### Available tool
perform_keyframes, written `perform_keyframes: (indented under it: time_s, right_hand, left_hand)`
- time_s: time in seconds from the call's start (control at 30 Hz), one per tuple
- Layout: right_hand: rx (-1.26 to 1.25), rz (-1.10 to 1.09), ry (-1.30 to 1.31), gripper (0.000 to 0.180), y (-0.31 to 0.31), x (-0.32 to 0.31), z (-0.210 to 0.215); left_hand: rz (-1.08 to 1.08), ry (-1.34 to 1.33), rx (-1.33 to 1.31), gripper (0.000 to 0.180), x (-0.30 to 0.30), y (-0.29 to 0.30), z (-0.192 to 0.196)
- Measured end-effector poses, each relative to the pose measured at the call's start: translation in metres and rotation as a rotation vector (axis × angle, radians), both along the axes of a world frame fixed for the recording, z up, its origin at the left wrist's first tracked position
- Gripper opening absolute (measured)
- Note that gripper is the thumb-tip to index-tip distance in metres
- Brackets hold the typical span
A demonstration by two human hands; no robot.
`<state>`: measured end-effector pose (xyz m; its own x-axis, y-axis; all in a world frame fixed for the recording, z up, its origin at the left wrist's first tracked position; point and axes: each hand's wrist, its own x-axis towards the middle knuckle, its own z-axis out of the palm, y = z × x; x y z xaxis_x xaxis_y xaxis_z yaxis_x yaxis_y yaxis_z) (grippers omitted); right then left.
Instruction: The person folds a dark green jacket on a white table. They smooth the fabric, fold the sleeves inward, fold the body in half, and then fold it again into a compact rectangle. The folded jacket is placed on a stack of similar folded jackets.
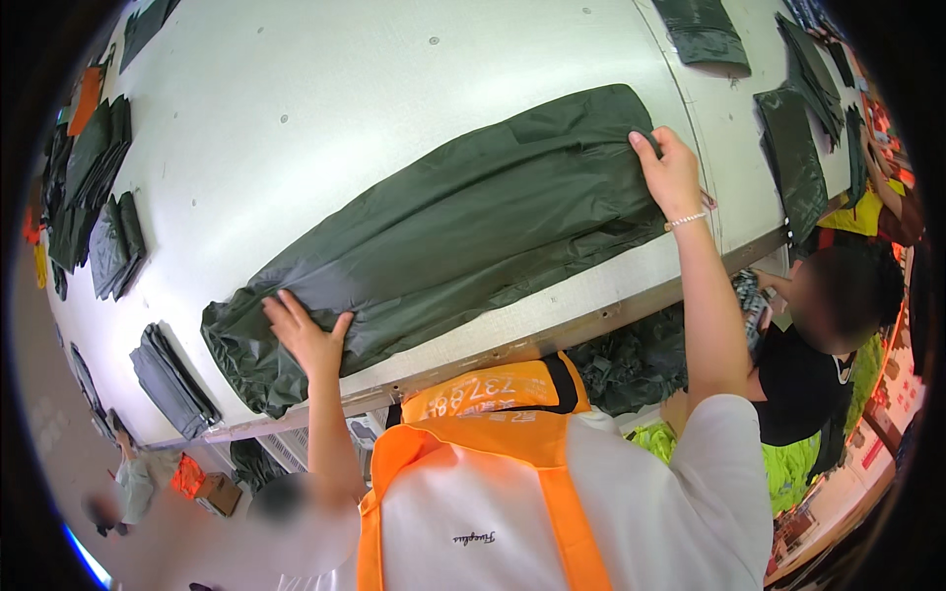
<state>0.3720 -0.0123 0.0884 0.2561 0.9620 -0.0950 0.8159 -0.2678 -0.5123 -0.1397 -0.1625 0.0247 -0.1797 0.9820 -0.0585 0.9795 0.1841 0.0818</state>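
Note:
A long piece of dark green, slightly shiny fabric, folded lengthwise, lies across the white table in front of me. Its left end is bunched and wrinkled, while the right end lies flatter. My left hand rests on the fabric near the bunched end, fingers spread. At the far right end, my right hand pinches the fabric's edge between thumb and fingers. A beaded bracelet circles my right wrist.
Folded dark green pieces lie in a stack at left and another stack at right. A dark green folded piece lies at the far right. The table's front edge runs before me. A co-worker sits at right; dark fabric lies below the edge.

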Motion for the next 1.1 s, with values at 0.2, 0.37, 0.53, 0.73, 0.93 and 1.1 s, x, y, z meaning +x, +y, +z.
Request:
perform_keyframes:
  time_s: [0.2,0.37,0.53,0.73,0.93,1.1]
  right_hand:
    - [0.069,-0.205,0.02,0.039,-0.011,-0.006,-0.068]
    - [0.002,-0.243,0.084,0.093,-0.028,0.029,-0.036]
    - [-0.147,-0.141,-0.094,0.088,-0.034,0.018,-0.055]
    - [-0.166,-0.025,0.085,0.049,-0.034,0.017,-0.059]
    - [-0.138,0.035,0.267,0.029,-0.038,-0.003,-0.004]
    - [-0.105,0.312,-0.152,0.019,-0.06,-0.149,0.104]
  left_hand:
    - [-0.064,-0.156,-0.005,0.1,-0.018,0.005,0.007]
    - [0.081,-0.018,-0.03,0.086,-0.031,0.002,0.006]
    - [0.198,0.117,-0.365,0.089,-0.031,0.014,0.008]
    - [-0.508,-0.35,-0.004,0.071,0.143,0.07,0.103]
    - [-0.736,-0.302,0.092,0.067,0.233,0.063,-0.017]
    - [-0.542,-0.961,-0.394,0.057,0.197,0.092,0.003]
